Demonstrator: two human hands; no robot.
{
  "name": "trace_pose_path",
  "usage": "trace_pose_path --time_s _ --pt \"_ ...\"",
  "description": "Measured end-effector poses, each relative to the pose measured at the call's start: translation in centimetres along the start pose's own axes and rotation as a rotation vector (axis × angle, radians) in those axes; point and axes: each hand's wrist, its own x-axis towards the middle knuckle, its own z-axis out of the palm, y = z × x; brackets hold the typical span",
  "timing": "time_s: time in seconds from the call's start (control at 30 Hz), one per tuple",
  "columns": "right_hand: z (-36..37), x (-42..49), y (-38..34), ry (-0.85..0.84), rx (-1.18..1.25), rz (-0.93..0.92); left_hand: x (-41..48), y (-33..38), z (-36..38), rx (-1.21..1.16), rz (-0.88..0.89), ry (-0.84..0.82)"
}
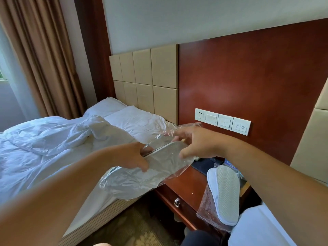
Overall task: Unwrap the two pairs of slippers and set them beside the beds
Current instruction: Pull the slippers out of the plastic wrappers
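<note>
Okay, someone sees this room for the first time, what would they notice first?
Centre frame, the left hand and right hand grip a pair of pale slippers in crinkled clear plastic wrap, over the bed's edge. At lower right, a second pair of white slippers, ribbed grey sole up, lies on the reddish-brown wooden nightstand, clear plastic about it. The rumpled white duvet fills the left.
</note>
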Motion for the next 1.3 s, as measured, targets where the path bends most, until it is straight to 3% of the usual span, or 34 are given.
trace_pose_path --time_s 0.1,0.23,0.3,0.47,0.63,0.7,0.77,0.83,1.07,1.2,1.3 --pt "0.3 0.0 0.2 0.000 0.033 0.028 0.0 0.5 -0.7 0.054 0.023 -0.022" --pt "-0.1 -0.5 1.0 -0.106 0.376 0.089 0.1 0.0 -1.8 0.057 0.034 0.062" --pt "0.0 -0.5 1.6 -0.010 0.465 0.109 0.6 -0.7 -2.0 -0.047 0.053 0.219" --pt "1.4 0.0 2.9 0.322 0.876 0.244 1.3 -2.1 -1.2 -0.196 0.009 0.808" --pt "3.1 0.8 3.2 0.515 1.306 0.255 1.4 -2.3 0.5 -0.497 -0.206 1.027" --pt "3.8 1.0 3.3 0.512 1.397 0.204 1.5 -1.6 0.7 -0.840 -0.296 0.973" --pt "4.6 1.2 3.5 0.460 1.434 0.156 1.5 -0.7 0.7 -1.340 -0.243 0.707" --pt "5.1 1.3 3.5 0.372 1.422 0.116 1.5 0.1 0.7 -1.658 -0.121 0.461" --pt "4.9 0.2 4.6 0.137 1.522 -0.013 2.4 0.0 0.5 -1.755 0.027 0.567" --pt "4.8 -0.4 3.7 0.138 1.229 0.004 2.3 -0.3 0.6 -1.713 0.074 0.481" --pt "5.2 -0.3 3.1 0.229 1.061 0.003 2.4 -0.6 0.6 -1.691 0.104 0.449"
